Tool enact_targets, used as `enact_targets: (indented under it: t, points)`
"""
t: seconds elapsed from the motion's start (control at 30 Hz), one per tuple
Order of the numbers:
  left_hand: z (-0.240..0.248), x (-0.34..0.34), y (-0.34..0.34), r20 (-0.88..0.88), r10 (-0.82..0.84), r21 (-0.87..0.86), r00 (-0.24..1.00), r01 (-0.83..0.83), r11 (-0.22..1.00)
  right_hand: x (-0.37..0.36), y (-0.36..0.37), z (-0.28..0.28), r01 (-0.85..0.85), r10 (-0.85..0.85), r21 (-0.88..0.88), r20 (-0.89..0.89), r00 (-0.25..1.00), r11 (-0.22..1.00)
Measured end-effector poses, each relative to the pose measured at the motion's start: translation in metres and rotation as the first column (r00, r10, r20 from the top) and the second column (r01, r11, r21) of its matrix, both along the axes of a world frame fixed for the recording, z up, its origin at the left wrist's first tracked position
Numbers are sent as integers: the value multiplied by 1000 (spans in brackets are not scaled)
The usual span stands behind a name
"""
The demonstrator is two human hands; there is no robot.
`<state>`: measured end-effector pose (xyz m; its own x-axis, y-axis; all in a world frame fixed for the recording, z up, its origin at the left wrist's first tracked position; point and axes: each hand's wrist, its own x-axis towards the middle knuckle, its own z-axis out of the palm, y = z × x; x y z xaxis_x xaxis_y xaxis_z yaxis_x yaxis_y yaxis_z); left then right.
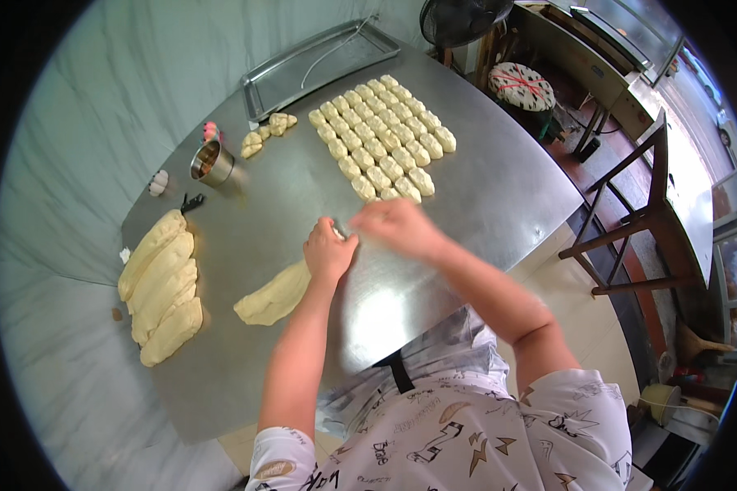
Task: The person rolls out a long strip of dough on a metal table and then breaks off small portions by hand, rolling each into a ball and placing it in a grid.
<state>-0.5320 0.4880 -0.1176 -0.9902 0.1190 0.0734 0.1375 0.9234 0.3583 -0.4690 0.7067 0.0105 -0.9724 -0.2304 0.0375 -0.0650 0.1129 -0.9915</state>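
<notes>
A long roll of pale dough (273,295) lies on the steel table, one end running in under my left hand (330,252). That hand is closed around the dough's end, and a bit of pale dough peeps out between thumb and fingers. Just to its right, above the tabletop, my right hand (397,231) is smeared by motion, so its fingers and anything in them cannot be made out. Beyond both hands sit several rows of small dough pieces (374,150). On the far left several thick dough rolls (160,286) lie side by side, touching.
Along the wall stand a metal cup (213,164), a few loose dough lumps (278,124) and an empty metal tray (323,69). A black-handled tool (192,202) lies by the dough rolls. The steel table's (499,188) right edge faces a wooden chair (651,204); a fan (463,20) stands behind.
</notes>
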Motion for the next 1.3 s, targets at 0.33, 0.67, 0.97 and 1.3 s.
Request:
enact_targets:
  t: [0.33,0.67,0.97,1.3]
  points:
    - [0,44,-37,-194,-176,-387,965,89,918,-76,154,-94,489,-487,397,-116,866,776]
    - [29,-7,-39,151,-3,-147,988,25,989,-86,77,-113,749,-428,503,-617,661,431]
    - [8,40,-6,-335,-219,-71,917,207,976,-51,-93,-141,356,-351,172,-59,935,919]
    - [10,28,8,-133,-57,-58,990,50,997,-56,-124,-115,419,-443,233,62,894,878]
